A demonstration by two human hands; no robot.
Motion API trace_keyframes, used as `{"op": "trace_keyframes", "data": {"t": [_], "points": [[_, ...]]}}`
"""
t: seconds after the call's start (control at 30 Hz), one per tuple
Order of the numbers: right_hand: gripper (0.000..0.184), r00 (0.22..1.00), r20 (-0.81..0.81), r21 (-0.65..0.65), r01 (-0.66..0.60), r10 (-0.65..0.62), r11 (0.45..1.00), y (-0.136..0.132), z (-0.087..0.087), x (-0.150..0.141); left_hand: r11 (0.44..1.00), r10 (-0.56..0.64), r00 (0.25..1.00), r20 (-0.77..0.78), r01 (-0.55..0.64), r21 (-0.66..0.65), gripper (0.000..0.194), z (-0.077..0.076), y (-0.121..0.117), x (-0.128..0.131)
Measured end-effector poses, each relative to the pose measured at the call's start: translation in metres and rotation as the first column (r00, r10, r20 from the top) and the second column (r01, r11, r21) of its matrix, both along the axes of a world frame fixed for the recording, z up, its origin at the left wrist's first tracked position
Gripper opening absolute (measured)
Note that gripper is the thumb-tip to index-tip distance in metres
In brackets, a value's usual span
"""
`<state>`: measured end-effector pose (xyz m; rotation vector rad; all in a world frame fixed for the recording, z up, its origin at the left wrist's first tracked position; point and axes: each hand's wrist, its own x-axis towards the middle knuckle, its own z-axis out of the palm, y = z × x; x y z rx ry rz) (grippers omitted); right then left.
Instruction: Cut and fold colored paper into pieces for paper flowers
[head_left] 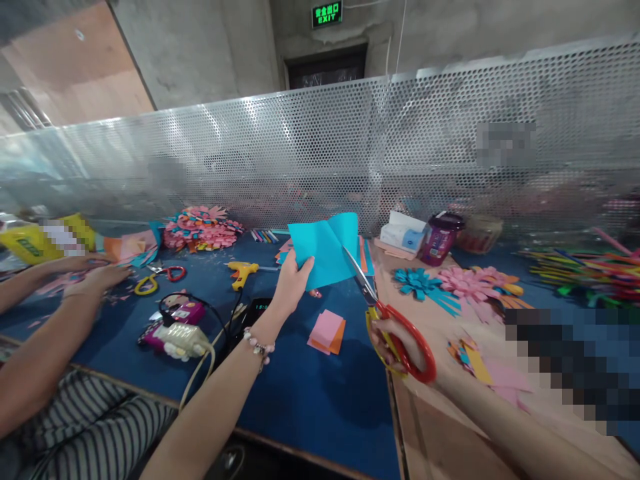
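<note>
My left hand [293, 280] pinches the lower left corner of a folded turquoise paper sheet [325, 250], held up above the blue table [300, 393]. My right hand [397, 347] grips red and yellow handled scissors [385, 313]. Their blades are apart and bite into the sheet's right edge. A bead bracelet is on my left wrist.
Pink and orange paper squares [327, 331], a yellow glue gun [241, 270], a power strip [181, 337] and paper flowers [463, 283] lie about. Another person's arms [65, 293] work at the left near small scissors [159, 275]. A perforated metal screen [320, 153] backs the table.
</note>
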<state>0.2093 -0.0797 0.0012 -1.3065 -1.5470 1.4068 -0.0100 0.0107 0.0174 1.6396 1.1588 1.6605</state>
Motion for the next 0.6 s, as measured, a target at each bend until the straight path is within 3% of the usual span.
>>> {"op": "trace_keyframes", "data": {"t": [0.13, 0.6], "points": [[0.038, 0.995, -0.084, -0.072, -0.068, 0.062, 0.995, -0.001, -0.001, -0.005, 0.999, -0.039, 0.999, -0.015, 0.039, -0.010, 0.037, -0.001, 0.003, -0.002], [0.041, 0.984, -0.176, -0.086, -0.054, 0.039, 0.995, -0.006, 0.008, -0.012, 0.995, -0.060, 0.988, -0.143, 0.070, 0.067, 0.034, 0.007, -0.004, 0.003]]}}
